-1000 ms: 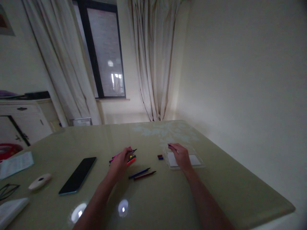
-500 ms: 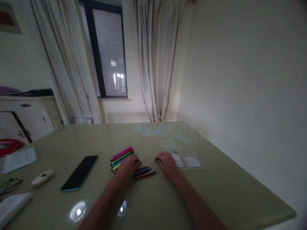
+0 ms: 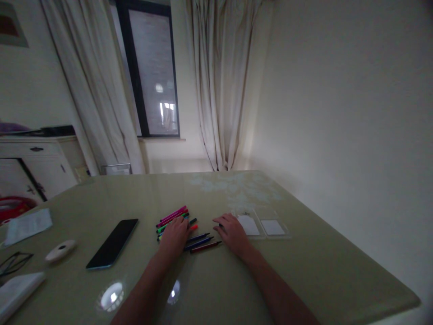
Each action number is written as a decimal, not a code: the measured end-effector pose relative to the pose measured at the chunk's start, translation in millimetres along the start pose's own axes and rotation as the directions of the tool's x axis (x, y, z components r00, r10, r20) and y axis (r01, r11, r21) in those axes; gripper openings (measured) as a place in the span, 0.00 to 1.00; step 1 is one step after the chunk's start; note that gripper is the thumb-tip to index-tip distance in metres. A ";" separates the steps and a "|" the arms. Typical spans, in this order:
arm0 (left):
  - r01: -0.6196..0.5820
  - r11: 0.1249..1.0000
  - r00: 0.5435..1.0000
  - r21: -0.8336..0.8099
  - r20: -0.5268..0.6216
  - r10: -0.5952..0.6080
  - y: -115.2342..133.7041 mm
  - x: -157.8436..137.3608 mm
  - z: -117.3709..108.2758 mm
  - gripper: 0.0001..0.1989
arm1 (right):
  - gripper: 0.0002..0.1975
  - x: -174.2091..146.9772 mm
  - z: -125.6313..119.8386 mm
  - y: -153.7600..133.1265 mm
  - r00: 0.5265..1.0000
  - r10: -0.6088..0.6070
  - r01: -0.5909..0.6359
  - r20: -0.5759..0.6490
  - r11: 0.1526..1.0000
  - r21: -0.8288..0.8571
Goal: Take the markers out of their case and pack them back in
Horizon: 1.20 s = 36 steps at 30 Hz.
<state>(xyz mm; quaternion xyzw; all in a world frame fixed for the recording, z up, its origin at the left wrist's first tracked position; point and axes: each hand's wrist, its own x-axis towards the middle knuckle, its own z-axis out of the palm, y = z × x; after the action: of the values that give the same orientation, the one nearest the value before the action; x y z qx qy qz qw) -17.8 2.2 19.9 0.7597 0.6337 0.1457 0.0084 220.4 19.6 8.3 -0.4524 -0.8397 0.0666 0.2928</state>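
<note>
Several felt-tip pens lie side by side on the table, among them a pink pen point(image 3: 172, 215), a green pen point(image 3: 164, 228), a blue pen point(image 3: 201, 243) and a dark red pen point(image 3: 205, 247). My left hand point(image 3: 175, 232) rests over the middle of the row, its fingers stretched forward and hiding some of the pens. Right of the pens, my right hand point(image 3: 232, 232) hovers low or touches the table, thumb and forefinger apart. A small dark spot shows between them; whether it is a thing or shadow is unclear. Beside this hand lies a clear plastic case point(image 3: 257, 234) with white inserts.
A black phone point(image 3: 112, 243) lies left of the pens. Farther left are a white oval object point(image 3: 61, 251), a pale blue sheet point(image 3: 29, 225), glasses point(image 3: 15, 262) and a white box point(image 3: 20, 291). A wall point(image 3: 355, 149) runs along the table's right side.
My left hand has shifted left and back over the pens, uncovering an orange-tipped pen and a dark pen end. The fingers of my right hand have spread apart slightly.
</note>
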 end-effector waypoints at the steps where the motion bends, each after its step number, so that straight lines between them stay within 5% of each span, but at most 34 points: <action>1: -0.017 1.000 1.000 -0.005 -0.002 0.016 2.3 0.7 0.3 0.06 | 0.13 -0.3 0.8 -2.7 1.000 -0.014 0.014 -0.003 1.000 0.007; 5: -0.145 0.986 0.989 -0.085 -0.001 0.145 15.3 0.9 1.9 0.08 | 0.20 -0.9 3.5 -8.4 0.992 -0.129 0.129 -0.008 0.990 0.052; 8: -0.209 0.964 0.978 -0.163 -0.008 0.210 25.2 -2.8 0.5 0.10 | 0.13 -0.1 3.4 -5.6 0.980 -0.196 0.198 -0.032 0.975 0.102; 15: -0.199 0.949 0.979 -0.246 -0.006 0.204 35.6 -3.1 -5.9 0.13 | 0.12 4.9 0.0 -2.6 0.961 -0.222 0.254 -0.165 0.944 0.209; 19: -0.126 0.962 0.991 -0.241 0.004 0.131 18.8 -0.3 -11.3 0.12 | 0.13 4.8 -9.3 17.7 0.952 -0.066 0.140 -0.298 0.962 0.236; 25: 0.057 0.971 0.996 -0.233 -0.050 -0.070 -32.6 3.6 -21.2 0.16 | 0.21 -1.7 -32.0 78.5 0.838 0.229 -0.148 -0.496 0.969 0.198; 27: 0.011 0.970 0.998 -0.242 -0.053 -0.025 -31.7 4.0 -16.4 0.15 | 0.21 -1.9 -27.2 81.0 0.842 0.252 -0.198 -0.476 0.967 0.163; 32: -0.156 0.951 0.988 -0.266 -0.037 0.152 0.4 2.1 1.0 0.13 | 0.13 1.9 -3.1 47.8 0.945 0.169 -0.165 -0.279 0.986 0.037; 36: -0.152 0.958 0.988 -0.243 -0.037 0.147 9.1 2.3 4.7 0.10 | 0.11 5.5 7.7 24.3 0.986 0.111 -0.120 -0.123 0.990 -0.068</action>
<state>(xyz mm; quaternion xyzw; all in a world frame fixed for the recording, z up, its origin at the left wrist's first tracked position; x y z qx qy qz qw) -7.6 3.4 17.7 0.7971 0.5517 0.2300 0.0851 231.4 39.3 -4.8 -0.5142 -0.7951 0.0247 0.3205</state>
